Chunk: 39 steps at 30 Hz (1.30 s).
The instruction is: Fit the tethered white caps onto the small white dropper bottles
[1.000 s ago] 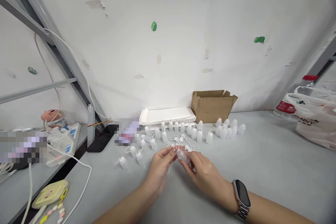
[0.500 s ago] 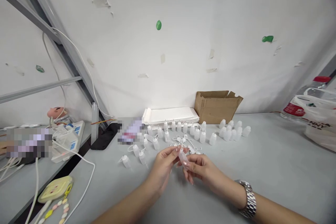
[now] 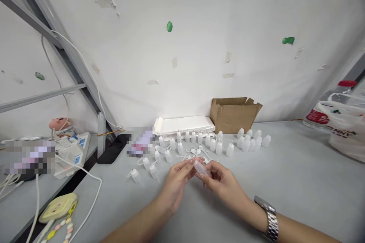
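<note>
A small translucent plastic bottle [image 3: 202, 168] is held tilted between my two hands over the grey table [image 3: 199, 216]. My right hand [image 3: 221, 178] has its fingers closed around the body of the bottle. At the bottle's upper left end, my left hand [image 3: 179, 176] is closed with thumb and fingers pinched together; whether a small cap is between them cannot be made out. Just beyond my fingers lies a pile of white caps with loop straps [image 3: 196, 151]. Capped bottles [image 3: 153, 171] stand to the left and behind, and a group of bottles without visible caps [image 3: 248, 142] stands to the right.
A cardboard box [image 3: 235, 115] and flat white trays [image 3: 185, 124] stand against the wall. At right are a large water bottle [image 3: 316, 117] and a plastic bag [image 3: 348, 133]. On the left lie a power strip [image 3: 78, 153], white cables and a yellow device [image 3: 58, 207].
The bottle has tilted further toward horizontal. My right hand has shifted its hold, its fingers now curled more closely around the body. My left hand stays near the bottle's top end.
</note>
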Tool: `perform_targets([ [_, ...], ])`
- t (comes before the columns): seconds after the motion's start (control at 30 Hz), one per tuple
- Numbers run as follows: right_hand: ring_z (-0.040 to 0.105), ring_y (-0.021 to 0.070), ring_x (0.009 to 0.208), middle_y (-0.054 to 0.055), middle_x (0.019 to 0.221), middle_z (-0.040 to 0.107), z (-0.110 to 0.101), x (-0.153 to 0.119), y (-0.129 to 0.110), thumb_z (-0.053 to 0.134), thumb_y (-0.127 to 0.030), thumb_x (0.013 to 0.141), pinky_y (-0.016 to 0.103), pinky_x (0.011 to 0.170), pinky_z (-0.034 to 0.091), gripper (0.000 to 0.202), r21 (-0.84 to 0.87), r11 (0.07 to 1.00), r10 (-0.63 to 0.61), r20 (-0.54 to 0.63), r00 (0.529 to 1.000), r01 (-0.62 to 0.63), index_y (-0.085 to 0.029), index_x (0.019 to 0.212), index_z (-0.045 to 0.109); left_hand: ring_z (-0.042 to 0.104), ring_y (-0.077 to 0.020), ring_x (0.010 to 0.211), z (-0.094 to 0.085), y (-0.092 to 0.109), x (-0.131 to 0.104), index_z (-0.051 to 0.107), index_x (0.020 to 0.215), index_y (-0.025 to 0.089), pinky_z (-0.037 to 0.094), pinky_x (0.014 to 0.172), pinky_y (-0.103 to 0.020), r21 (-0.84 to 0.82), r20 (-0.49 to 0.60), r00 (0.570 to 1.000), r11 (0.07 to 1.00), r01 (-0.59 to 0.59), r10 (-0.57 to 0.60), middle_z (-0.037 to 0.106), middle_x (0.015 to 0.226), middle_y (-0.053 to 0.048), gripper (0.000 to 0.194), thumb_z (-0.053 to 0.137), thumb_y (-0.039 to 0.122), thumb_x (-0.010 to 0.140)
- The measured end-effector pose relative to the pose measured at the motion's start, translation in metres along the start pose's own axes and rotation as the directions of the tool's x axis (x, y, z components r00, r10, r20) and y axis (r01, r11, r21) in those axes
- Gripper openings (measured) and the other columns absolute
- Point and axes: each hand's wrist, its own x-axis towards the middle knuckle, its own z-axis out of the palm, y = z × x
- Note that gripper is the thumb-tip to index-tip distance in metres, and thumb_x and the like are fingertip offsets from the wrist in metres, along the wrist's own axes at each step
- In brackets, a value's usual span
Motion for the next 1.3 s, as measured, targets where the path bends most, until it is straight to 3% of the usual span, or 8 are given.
perform_targets([
  [0.33, 0.049, 0.0122, 0.055, 0.0, 0.064, 0.056, 0.0, -0.009, 0.002, 0.048, -0.03, 0.086, 0.024, 0.053, 0.04, 0.016, -0.362, 0.878, -0.359, -0.061, 0.931, 0.314, -0.017, 0.077, 0.052, 0.056, -0.0264, 0.106, 0.002, -0.005, -0.002, 0.071, 0.096, 0.018, 0.033, 0.1, -0.04, 0.13, 0.0, 0.998, 0.989, -0.068, 0.069, 0.07, 0.103, -0.01, 0.029, 0.061, 0.038, 0.079],
  [0.53, 0.048, 0.0132, 0.056, 0.002, 0.066, 0.056, 0.001, -0.012, 0.01, 0.046, -0.028, 0.088, 0.026, 0.055, 0.04, 0.015, -0.435, 0.818, -0.438, -0.05, 0.897, 0.376, -0.016, 0.082, 0.054, 0.052, -0.0266, 0.113, 0.002, -0.006, -0.001, 0.072, 0.094, 0.018, 0.03, 0.104, -0.039, 0.192, 0.021, 0.997, 0.978, -0.083, 0.08, 0.069, 0.105, -0.009, 0.027, 0.06, 0.037, 0.079],
  [0.67, 0.046, 0.0128, 0.056, 0.0, 0.063, 0.054, 0.001, -0.009, 0.005, 0.049, -0.032, 0.086, 0.026, 0.055, 0.038, 0.018, -0.295, 0.913, -0.305, -0.036, 0.952, 0.281, -0.018, 0.076, 0.054, 0.053, -0.0272, 0.11, 0.002, -0.004, -0.002, 0.073, 0.089, 0.018, 0.032, 0.101, -0.04, 0.2, 0.03, 0.997, 0.977, -0.073, 0.068, 0.07, 0.101, -0.008, 0.025, 0.061, 0.037, 0.078],
  [0.77, 0.042, 0.0093, 0.045, -0.004, 0.051, 0.048, -0.001, -0.003, -0.002, 0.057, -0.04, 0.079, 0.023, 0.045, 0.033, 0.027, 0.096, 0.995, -0.036, 0.148, 0.988, 0.022, -0.018, 0.066, 0.05, 0.052, -0.0283, 0.111, 0.003, -0.001, -0.003, 0.074, 0.073, 0.016, 0.033, 0.099, -0.039, 0.166, 0.08, 0.996, 0.985, -0.054, 0.041, 0.072, 0.092, -0.009, 0.026, 0.059, 0.037, 0.079],
  [0.93, 0.035, 0.0034, 0.033, -0.004, 0.047, 0.052, -0.004, 0.006, -0.004, 0.066, -0.043, 0.071, 0.019, 0.038, 0.028, 0.031, 0.543, 0.749, 0.061, 0.513, 0.856, -0.379, -0.013, 0.07, 0.06, 0.05, -0.0298, 0.115, 0.004, 0.004, -0.002, 0.067, 0.05, 0.017, 0.03, 0.1, -0.038, 0.103, 0.115, 0.993, 0.995, 0.006, -0.018, 0.073, 0.083, -0.011, 0.037, 0.059, 0.038, 0.079],
  [1.1, 0.053, 0.0098, 0.048, -0.001, 0.054, 0.06, -0.001, 0.01, 0.001, 0.072, -0.043, 0.065, 0.024, 0.052, 0.041, 0.032, 0.36, 0.907, 0.143, 0.229, 0.963, -0.22, -0.014, 0.072, 0.062, 0.049, -0.0293, 0.117, 0.0, 0.001, 0.001, 0.074, 0.08, 0.018, 0.028, 0.102, -0.039, 0.139, -0.155, 0.987, 0.99, -0.025, 0.046, 0.068, 0.108, -0.01, 0.023, 0.066, 0.038, 0.073],
  [1.2, 0.054, 0.012, 0.053, -0.002, 0.054, 0.06, 0.003, 0.008, 0.0, 0.076, -0.039, 0.061, 0.026, 0.057, 0.042, 0.028, 0.261, 0.954, 0.134, 0.07, 0.989, -0.148, -0.015, 0.068, 0.063, 0.048, -0.0289, 0.118, 0.001, -0.002, 0.001, 0.074, 0.086, 0.017, 0.03, 0.102, -0.039, 0.098, -0.184, 0.981, 0.995, -0.035, 0.052, 0.067, 0.11, -0.01, 0.026, 0.066, 0.038, 0.073],
  [1.3, 0.054, 0.012, 0.052, -0.002, 0.053, 0.06, 0.004, 0.005, -0.004, 0.077, -0.038, 0.06, 0.026, 0.055, 0.041, 0.027, 0.331, 0.929, 0.141, 0.095, 0.985, -0.165, -0.016, 0.065, 0.063, 0.045, -0.0296, 0.121, 0.003, -0.003, -0.001, 0.074, 0.084, 0.016, 0.03, 0.101, -0.04, 0.067, -0.138, 0.989, 0.997, -0.045, 0.054, 0.066, 0.112, -0.011, 0.026, 0.065, 0.039, 0.074],
])
